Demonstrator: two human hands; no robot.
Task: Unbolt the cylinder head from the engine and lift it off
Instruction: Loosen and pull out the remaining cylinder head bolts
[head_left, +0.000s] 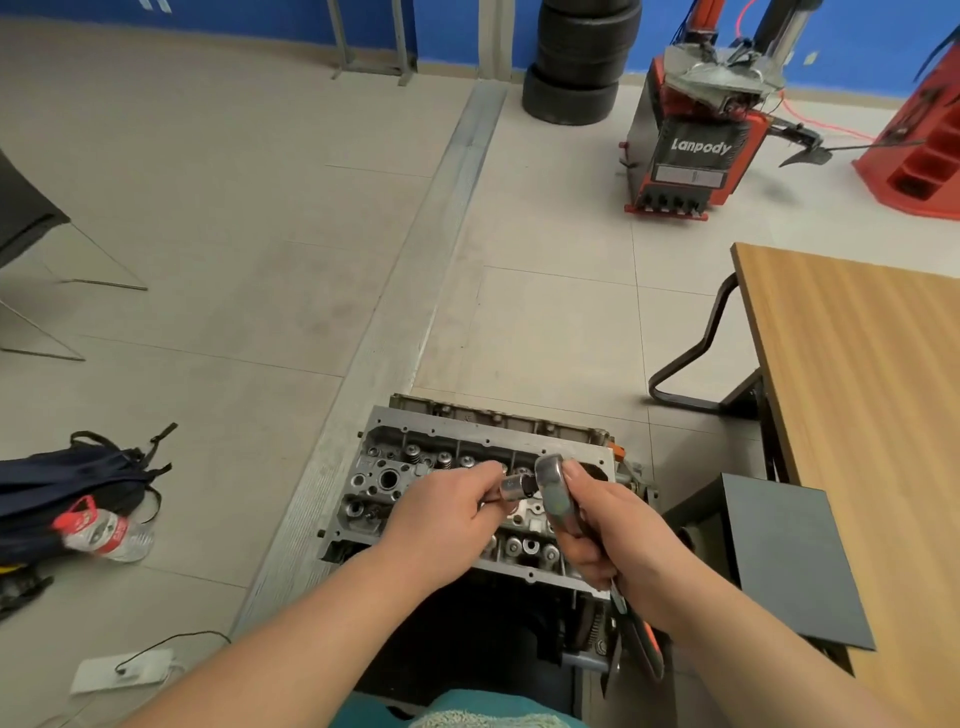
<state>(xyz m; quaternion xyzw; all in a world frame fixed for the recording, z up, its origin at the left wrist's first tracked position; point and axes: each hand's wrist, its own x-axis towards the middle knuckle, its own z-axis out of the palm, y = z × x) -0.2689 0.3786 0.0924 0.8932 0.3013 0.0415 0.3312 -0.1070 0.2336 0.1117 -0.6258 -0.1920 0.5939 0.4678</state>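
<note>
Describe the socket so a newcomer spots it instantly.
Start at the grey cylinder head low in the centre. Above it, the right hand grips a ratchet. The socket is the short shiny cylinder on its side, pinched by the left hand.

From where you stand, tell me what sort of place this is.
Most likely a car repair workshop or training garage. A tyre changer marked Lanpody stands by the blue wall, stacked tyres beside it, and an engine's cylinder head sits open below the hands.
</note>
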